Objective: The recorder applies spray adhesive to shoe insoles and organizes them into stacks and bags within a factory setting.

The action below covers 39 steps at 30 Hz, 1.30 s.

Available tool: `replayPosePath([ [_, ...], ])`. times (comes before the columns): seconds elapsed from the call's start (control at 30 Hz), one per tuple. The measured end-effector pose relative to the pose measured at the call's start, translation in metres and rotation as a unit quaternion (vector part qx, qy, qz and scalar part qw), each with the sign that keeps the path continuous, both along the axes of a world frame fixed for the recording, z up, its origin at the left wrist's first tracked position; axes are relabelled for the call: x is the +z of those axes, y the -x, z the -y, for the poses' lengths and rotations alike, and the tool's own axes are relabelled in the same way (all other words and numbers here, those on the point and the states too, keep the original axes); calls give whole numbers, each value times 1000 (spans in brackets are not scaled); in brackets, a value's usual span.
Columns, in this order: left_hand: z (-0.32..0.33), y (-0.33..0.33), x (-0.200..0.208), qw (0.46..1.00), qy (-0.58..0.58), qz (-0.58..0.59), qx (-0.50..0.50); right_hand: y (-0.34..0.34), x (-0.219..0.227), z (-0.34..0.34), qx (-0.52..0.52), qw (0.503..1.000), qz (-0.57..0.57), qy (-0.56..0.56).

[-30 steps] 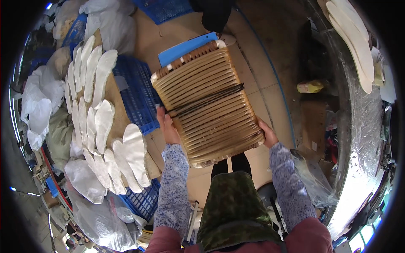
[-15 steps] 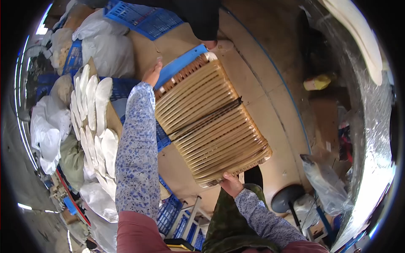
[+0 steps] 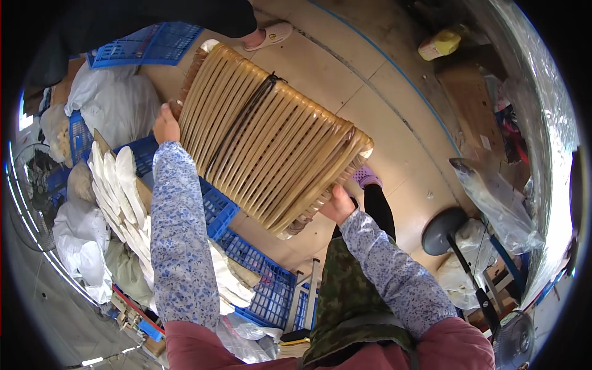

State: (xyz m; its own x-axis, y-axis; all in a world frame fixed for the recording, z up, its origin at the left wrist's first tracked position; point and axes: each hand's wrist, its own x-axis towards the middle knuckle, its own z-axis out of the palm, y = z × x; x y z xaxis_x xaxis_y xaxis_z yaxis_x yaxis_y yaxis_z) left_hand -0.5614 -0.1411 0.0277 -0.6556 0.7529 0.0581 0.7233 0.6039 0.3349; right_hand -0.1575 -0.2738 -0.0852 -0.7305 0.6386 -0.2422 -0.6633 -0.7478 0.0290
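possibly, woven panel (image 3: 262, 139) risked twisting loose from uneven hold: right grip (image 3: 338, 205) pinched near end; left grip (image 3: 166, 126) touched far end, closure couldn't be told.

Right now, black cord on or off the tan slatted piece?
On: the black cord lies across the visible face of the tan slatted piece, between left hand and right hand. Whether it wraps underneath: cannot tell.

Tan ribbed stack (image 3: 290, 142): glossy, smooth, plastic-looking.
Blue crate (image 3: 262, 270): rigid plastic lattice. Left sleeve (image 3: 182, 234): matt printed cloth. White bag (image 3: 117, 98): crinkled, thin plastic film.
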Motion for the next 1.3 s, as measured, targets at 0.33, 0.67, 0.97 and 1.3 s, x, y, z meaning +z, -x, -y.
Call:
replayPosePath([
  [0.33,143,-119,-49,869,-414,231,144,5,1,7,-57,986,133,88],
  [0.67,194,-195,-34,789,-473,365,145,20,8,12,-54,984,168,5],
  [0.97,223,-214,-58,810,-432,364,158,48,23,13,-52,960,267,62],
  [1.3,278,-301,-63,535,-499,654,194,-42,31,31,-55,918,386,-63],
])
